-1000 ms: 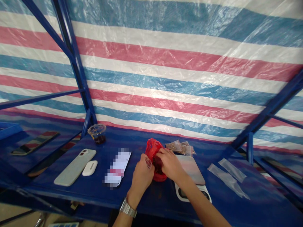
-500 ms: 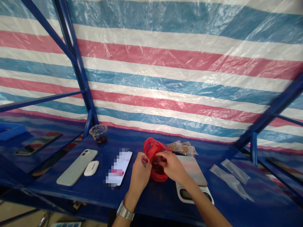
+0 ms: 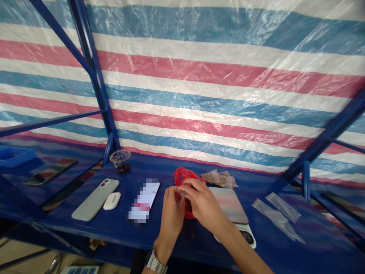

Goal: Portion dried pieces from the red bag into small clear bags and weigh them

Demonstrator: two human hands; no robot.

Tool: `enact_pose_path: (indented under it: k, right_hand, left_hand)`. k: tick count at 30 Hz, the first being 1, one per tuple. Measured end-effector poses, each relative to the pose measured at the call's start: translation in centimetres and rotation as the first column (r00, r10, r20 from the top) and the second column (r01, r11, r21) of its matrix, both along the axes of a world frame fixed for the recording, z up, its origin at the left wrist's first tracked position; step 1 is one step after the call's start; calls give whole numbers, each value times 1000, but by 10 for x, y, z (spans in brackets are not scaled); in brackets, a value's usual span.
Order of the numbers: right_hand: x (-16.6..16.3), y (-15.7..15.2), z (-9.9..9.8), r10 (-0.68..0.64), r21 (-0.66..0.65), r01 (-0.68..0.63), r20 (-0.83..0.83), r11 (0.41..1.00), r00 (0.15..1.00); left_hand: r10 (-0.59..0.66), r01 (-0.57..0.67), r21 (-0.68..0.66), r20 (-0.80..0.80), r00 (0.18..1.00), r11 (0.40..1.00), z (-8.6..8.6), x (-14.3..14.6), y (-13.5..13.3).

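Observation:
My left hand (image 3: 173, 211) is closed around a small clear plastic bag (image 3: 179, 198) with something dark red inside. Over the mouth of that bag, the fingers of my right hand (image 3: 201, 201) are pinched together; what they hold is hidden. Both hands are above an open red plastic bag (image 3: 185, 174), whose dark reddish pieces (image 3: 188, 206) show partly between them. Just right of the red bag, under my right forearm, is a white kitchen scale (image 3: 230, 205) with a metal plate. Several filled zip bags (image 3: 219, 178) lie behind the scale.
Flat clear bags (image 3: 278, 213) lie at the right. To the left are a lit phone (image 3: 145, 199), a white earbud case (image 3: 112, 201), a pale phone (image 3: 95, 199) and a clear cup (image 3: 122, 161) of dark contents. Blue metal posts (image 3: 99, 87) and a striped tarp stand behind the table.
My right hand has lifted out of the red bag and moved left to the mouth of the small clear bag. My left hand still grips that small bag.

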State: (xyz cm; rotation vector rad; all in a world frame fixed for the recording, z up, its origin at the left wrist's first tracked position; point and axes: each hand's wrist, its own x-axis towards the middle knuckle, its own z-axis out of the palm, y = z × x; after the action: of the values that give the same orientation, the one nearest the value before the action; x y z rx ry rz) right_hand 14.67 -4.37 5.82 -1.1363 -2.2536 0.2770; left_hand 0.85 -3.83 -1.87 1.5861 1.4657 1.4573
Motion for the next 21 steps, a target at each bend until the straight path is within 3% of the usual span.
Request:
enact_pose_path:
  k: [8,12,16,21]
  right_hand:
    - [-1,-2,-2,78,0,-78,-50,997,996]
    - [9,3,-2,15,45,-11,-85,999,996]
    - [25,9,-5,-69,-33,71,62,997,996]
    - [27,10,-19,-70,-168,119,273,979,959]
  left_hand:
    - [-6,6,14,36,999,1000,0,0,-1]
    - [42,-42,-43,6,999,998,8,-2,-6]
    - [148,-157,-131,-81,986,979,14,-11,-18]
    - [-32,-14,-335,-131,991,942,14,-9,-28]
